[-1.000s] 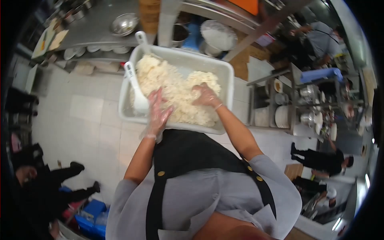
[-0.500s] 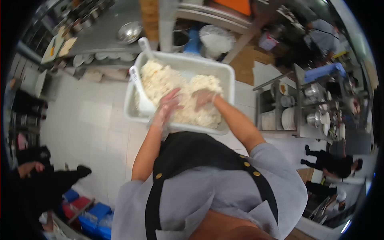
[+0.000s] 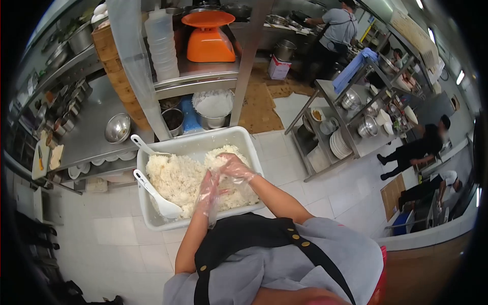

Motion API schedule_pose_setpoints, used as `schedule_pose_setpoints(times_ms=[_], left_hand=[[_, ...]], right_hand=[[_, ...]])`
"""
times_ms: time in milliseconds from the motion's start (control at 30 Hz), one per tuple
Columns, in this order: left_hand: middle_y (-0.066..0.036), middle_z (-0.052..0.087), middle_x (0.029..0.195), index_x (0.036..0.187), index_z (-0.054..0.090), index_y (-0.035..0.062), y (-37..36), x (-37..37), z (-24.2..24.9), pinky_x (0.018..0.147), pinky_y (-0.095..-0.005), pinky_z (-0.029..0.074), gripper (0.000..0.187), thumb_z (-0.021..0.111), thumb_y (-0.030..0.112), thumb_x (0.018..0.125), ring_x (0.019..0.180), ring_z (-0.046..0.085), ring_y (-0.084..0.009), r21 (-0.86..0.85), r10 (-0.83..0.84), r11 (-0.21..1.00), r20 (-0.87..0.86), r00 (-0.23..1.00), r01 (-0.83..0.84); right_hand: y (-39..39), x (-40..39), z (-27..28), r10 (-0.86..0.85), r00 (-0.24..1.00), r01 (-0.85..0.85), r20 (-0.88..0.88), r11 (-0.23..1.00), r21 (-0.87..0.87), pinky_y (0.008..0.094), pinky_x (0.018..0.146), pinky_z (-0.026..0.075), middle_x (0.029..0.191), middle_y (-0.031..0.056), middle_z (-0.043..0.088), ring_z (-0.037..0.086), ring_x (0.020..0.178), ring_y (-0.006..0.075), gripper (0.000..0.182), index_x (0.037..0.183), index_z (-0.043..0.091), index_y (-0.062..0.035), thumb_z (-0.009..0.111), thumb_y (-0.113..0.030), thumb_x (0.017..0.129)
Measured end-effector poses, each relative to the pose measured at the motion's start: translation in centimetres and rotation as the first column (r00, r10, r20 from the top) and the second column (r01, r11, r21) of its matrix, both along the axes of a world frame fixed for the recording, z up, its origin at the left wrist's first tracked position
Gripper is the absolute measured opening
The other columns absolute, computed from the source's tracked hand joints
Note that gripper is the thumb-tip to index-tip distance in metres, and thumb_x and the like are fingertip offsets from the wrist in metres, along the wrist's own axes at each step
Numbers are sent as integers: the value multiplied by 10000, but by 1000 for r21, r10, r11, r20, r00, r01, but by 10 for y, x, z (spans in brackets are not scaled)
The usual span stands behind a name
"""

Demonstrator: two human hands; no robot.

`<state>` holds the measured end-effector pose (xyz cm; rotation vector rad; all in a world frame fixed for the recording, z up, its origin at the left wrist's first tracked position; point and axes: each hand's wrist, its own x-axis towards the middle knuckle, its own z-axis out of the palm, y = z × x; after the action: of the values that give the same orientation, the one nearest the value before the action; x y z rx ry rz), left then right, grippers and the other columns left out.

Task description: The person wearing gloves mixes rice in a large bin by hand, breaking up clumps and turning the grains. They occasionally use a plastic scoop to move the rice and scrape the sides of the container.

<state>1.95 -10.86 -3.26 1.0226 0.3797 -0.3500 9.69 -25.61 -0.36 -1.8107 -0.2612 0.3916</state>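
"Firstly, the rice (image 3: 175,178): where?"

"Heaped in a white tub (image 3: 203,142), loose grains, both hands over its nearer part."

"Condition of the grip?"

"Left hand (image 3: 207,193), clear-gloved: fingers apart, nothing seen held. Right hand (image 3: 236,168), likewise gloved, at the rice just beyond it: fingers bent; whether closed on any, I cannot tell."

"Utensils?"

"Two. White scoop (image 3: 161,202) inside the tub's left side; white spoon (image 3: 146,146) farther off, its end at the rice. Both handles cross the rim."

"Surroundings?"

"Metal bowl (image 3: 118,128) on the steel desk (image 3: 95,113), left. Orange scale (image 3: 209,44) on a shelf (image 3: 199,69) beyond. Stacked plates (image 3: 339,145), right."
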Motion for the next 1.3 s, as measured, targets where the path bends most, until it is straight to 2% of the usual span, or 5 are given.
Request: schedule_pose_setpoints(times_ms=[333, 433, 567, 1000, 1300], left_hand=[[-130, 555, 1217, 1277, 496, 5, 24, 47, -3, 793, -427, 506, 626, 675, 418, 841, 1030, 583, -269, -192, 49, 980, 23, 999, -44], [-209, 621, 1107, 1199, 516, -100, 30, 50, -17, 835, -378, 498, 687, 717, 416, 793, 1027, 608, -317, 224, 98, 965, 166, 981, -135], [-335, 593, 1083, 1174, 525, -110, 24, 44, -28, 879, -399, 481, 631, 690, 377, 808, 1039, 609, -374, 908, -174, 418, 99, 980, -17], [-249, 478, 1327, 1368, 432, 46, 35, 0, 28, 1102, -393, 289, 787, 718, 393, 722, 1323, 334, -393, 993, -761, 28, -52, 646, 114], [-187, 555, 1258, 1213, 603, 103, -3, -8, -13, 1045, -433, 340, 609, 712, 449, 724, 1266, 432, -318, 991, -662, -13, -107, 742, 132]], right_hand=[[24, -23, 3, 78, 966, 8, 246, 944, -330, 315, 935, 450, 1113, 166, 612, 579, 1079, 275, 412, 1100, 624, -106, 769, -217, 730], [-3, -34, 0, 190, 938, -90, 291, 942, -324, 338, 1001, 402, 1219, 163, 547, 500, 1185, 287, 483, 1157, 602, -96, 770, -216, 720], [-10, -52, -34, 116, 958, 28, 261, 872, -489, 377, 1019, 397, 1225, 226, 526, 513, 1164, 354, 623, 1213, 568, -25, 740, -321, 693], [-2, -19, 26, 501, 859, -302, -107, 325, -896, 398, 860, 494, 998, 234, 658, 641, 953, 340, 621, 1095, 616, 18, 726, -398, 646], [-20, -76, -13, 402, 905, -309, -138, 399, -863, 427, 1109, 278, 1479, 302, 207, 210, 1382, 430, 1153, 1489, 84, -48, 777, -399, 636]])
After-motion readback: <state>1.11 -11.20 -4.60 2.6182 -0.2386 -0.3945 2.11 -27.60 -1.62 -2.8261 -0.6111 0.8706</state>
